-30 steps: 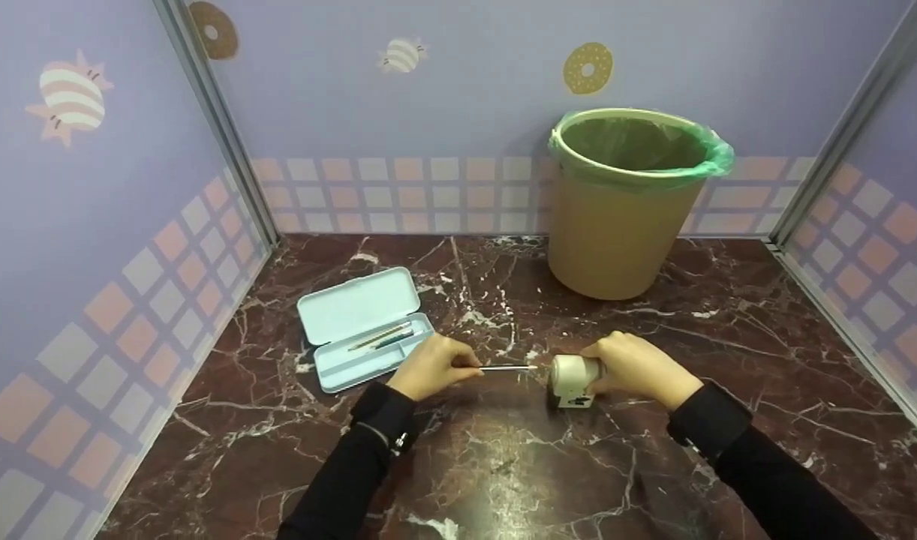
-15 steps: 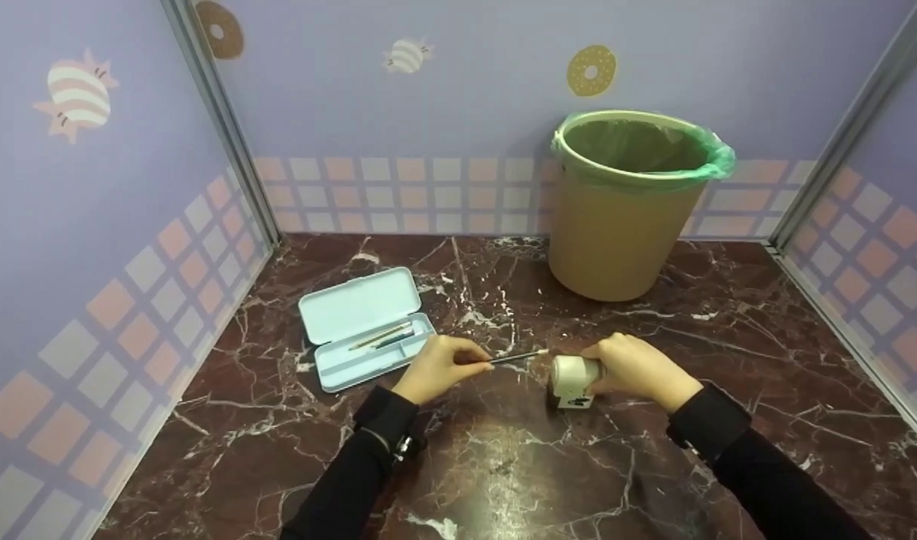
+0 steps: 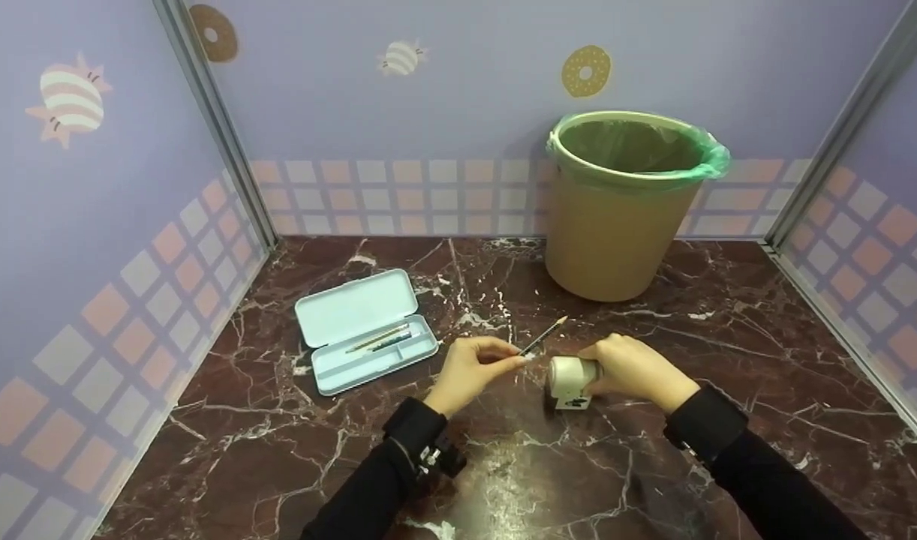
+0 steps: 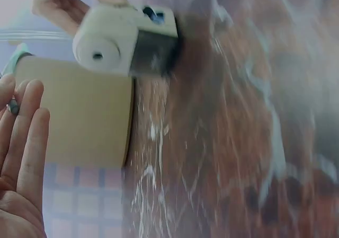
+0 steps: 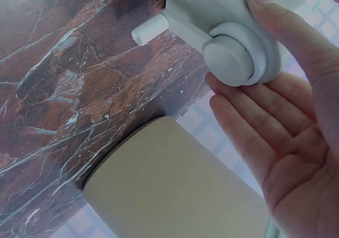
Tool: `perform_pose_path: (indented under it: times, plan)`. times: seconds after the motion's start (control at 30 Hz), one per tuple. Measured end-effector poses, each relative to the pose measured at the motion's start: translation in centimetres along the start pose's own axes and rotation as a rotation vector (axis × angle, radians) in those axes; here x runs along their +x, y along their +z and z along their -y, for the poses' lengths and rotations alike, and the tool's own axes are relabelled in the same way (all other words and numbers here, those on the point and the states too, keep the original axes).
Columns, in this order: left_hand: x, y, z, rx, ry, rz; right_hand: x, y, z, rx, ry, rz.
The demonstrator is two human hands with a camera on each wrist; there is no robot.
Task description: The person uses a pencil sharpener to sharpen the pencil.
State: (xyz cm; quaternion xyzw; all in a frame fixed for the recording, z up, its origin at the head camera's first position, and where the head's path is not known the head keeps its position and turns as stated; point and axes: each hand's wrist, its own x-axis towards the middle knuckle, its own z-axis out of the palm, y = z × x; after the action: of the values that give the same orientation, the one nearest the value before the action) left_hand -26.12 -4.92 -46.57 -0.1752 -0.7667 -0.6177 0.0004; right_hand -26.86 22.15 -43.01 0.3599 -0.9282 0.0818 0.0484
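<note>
My left hand (image 3: 473, 371) pinches a dark pencil (image 3: 545, 336) between thumb and fingertips. Its pale pointed end slants up and away to the right, apart from the sharpener. In the left wrist view the pencil's end (image 4: 13, 106) peeks out between the fingers. Just right of it, a white crank pencil sharpener (image 3: 571, 379) stands on the tabletop, its round face with a hole (image 4: 97, 55) toward the left hand. My right hand (image 3: 635, 367) grips the sharpener from the right, thumb on one side and fingers on the other. The crank handle (image 5: 151, 28) shows in the right wrist view.
A light blue pencil case (image 3: 357, 307) lies with its lid up at the left, several pencils (image 3: 383, 339) inside. Behind the sharpener stands a tan bin (image 3: 616, 232) with a green liner. Patterned walls border the dark marbled table (image 3: 263, 435).
The left hand has moved right, toward the sharpener, and turned the pencil from lying level to slanting up and away. The right hand and sharpener have stayed in place.
</note>
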Motion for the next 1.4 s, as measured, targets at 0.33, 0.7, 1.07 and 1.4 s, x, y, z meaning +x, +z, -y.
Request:
perform_pose_path:
  times: [0.33, 0.7, 1.07, 1.4]
  plan:
    - [0.1, 2.6, -0.3, -0.204, -0.070, 0.038, 0.0, 0.1, -0.1, 0.022, 0.006, 0.005]
    - [0.3, 3.7, -0.6, -0.245, -0.085, 0.023, -0.5, 0.6, 0.2, 0.075, 0.072, -0.028]
    - [0.7, 3.6, -0.3, -0.278, -0.078, -0.015, -1.1, -0.3, 0.2, 0.262, 0.129, -0.071]
    - [0.9, 4.0, -0.4, -0.276, -0.064, -0.030, 0.2, 0.2, 3.1, 0.582, 0.302, -0.457]
